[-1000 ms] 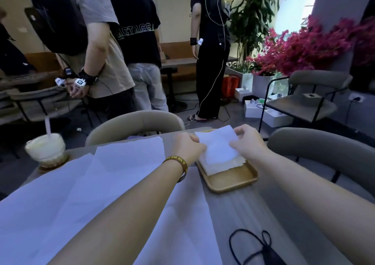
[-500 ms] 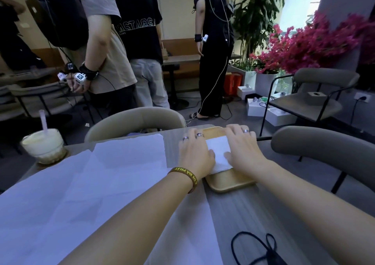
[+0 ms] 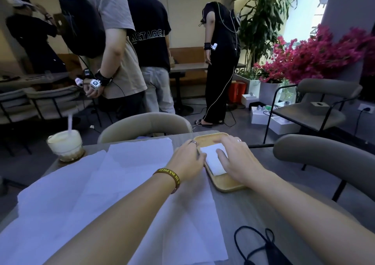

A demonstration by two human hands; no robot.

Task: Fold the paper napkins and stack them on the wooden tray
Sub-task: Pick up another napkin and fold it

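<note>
A light wooden tray (image 3: pixel 227 185) sits on the grey table at the right of centre. A small stack of folded white napkins (image 3: pixel 213 160) lies in it. My right hand (image 3: pixel 237 159) rests flat on the stack, thumb and fingers spread over its right side. My left hand (image 3: pixel 188 160) is beside the tray's left edge, with its loosely bent fingertips touching the stack's left side. It holds nothing. Several large unfolded white napkins (image 3: pixel 113 187) overlap on the table to the left, under my left forearm.
An iced drink with a straw (image 3: pixel 65 145) stands at the table's far left corner. A black face mask (image 3: pixel 261 246) lies near the front right. Padded chairs (image 3: pixel 146 123) ring the table, and several people stand beyond it.
The folded napkin, held above the tray a second ago, now lies flat on it. Both hands pressed it down. My left hand has since slid off to the stack's left edge.
</note>
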